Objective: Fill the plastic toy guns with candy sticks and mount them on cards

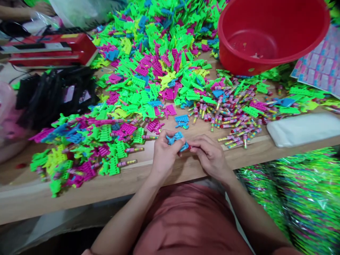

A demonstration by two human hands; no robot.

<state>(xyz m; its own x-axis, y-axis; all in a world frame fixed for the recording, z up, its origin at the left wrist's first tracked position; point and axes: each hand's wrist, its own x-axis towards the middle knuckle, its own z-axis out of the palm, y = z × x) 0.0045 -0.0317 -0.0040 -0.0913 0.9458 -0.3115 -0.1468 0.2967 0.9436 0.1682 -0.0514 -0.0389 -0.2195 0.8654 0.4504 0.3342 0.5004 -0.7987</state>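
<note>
Between the thumb and fingers of my left hand [166,150] is a blue plastic toy piece [178,139] with a slatted body. My right hand [209,155] is closed in a pinch at its right end, on a small tube whose red cap [189,147] shows at the fingertips. Most of that tube is hidden by the blue piece and my fingers. Just beyond my hands lies another blue toy piece [182,121]. To the right is a pile of small candy tubes [233,109]; to the left, toy pieces with tubes in them [119,136].
A large heap of green, pink, yellow and blue pieces [159,71] covers the table's back. Around it are a red basin [225,53], a red sealing machine [82,49], black bags [53,95], clear plastic bags [305,129] and printed sheets [318,67]. Another person's arm [23,12] shows at upper left.
</note>
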